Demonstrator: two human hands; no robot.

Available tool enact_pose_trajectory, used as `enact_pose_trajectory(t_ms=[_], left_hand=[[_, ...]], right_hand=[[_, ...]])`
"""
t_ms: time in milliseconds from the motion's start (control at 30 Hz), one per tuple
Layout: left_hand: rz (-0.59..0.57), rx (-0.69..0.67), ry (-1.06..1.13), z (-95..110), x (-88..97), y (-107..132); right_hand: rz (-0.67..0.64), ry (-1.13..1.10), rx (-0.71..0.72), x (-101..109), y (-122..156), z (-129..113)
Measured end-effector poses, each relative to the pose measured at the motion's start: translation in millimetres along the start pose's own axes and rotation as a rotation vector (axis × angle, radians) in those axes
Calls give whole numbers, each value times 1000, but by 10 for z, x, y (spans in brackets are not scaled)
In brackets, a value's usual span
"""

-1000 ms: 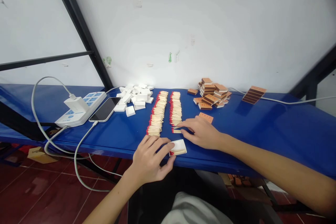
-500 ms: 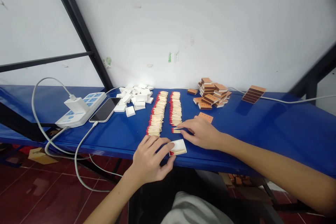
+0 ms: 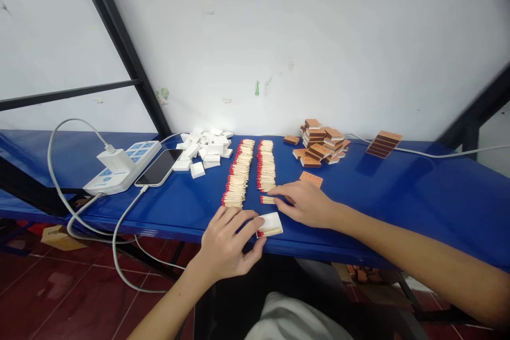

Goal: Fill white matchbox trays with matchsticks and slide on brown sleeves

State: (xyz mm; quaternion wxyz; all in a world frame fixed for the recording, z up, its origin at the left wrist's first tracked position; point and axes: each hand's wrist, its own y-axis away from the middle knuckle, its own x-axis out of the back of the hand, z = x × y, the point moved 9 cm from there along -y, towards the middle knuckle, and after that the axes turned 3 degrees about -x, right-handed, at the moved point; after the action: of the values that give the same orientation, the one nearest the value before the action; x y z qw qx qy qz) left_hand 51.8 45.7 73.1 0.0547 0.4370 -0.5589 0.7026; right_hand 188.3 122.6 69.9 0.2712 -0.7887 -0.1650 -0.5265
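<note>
My left hand (image 3: 233,241) grips a white matchbox tray (image 3: 273,220) at the table's front edge, thumb on the near side and fingers over its left end. A few red-tipped matches (image 3: 271,232) lie along the tray's near side. Just beyond it, the thumb and forefinger of my right hand (image 3: 303,203) are closed at the stick ends of a small bunch of matches (image 3: 266,200). That bunch lies at the front of the right-hand row of matches (image 3: 266,166). A longer row of matches (image 3: 239,172) runs beside it on the left.
White empty trays (image 3: 207,147) are heaped at the back left, near a phone (image 3: 159,168) and a power strip (image 3: 139,155) with loose cables. Orange-brown matchboxes (image 3: 319,141) are piled at the back right. A flat orange sleeve (image 3: 311,179) lies beyond my right hand; a brown striped card (image 3: 384,144) leans farther right.
My right forefinger and thumb have shifted very slightly to the left over the matches, drawing the small bunch closer together. My left hand and the tray have stayed in place.
</note>
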Motion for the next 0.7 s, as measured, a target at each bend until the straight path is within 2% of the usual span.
enact_pose_trajectory(t_ms=[333, 700], left_hand=[[11, -6, -15, -1, 19, -7], [12, -7, -23, 4, 24, -9]], right_hand=[[7, 54, -82, -14, -11, 98], [-21, 41, -59, -20, -10, 67]])
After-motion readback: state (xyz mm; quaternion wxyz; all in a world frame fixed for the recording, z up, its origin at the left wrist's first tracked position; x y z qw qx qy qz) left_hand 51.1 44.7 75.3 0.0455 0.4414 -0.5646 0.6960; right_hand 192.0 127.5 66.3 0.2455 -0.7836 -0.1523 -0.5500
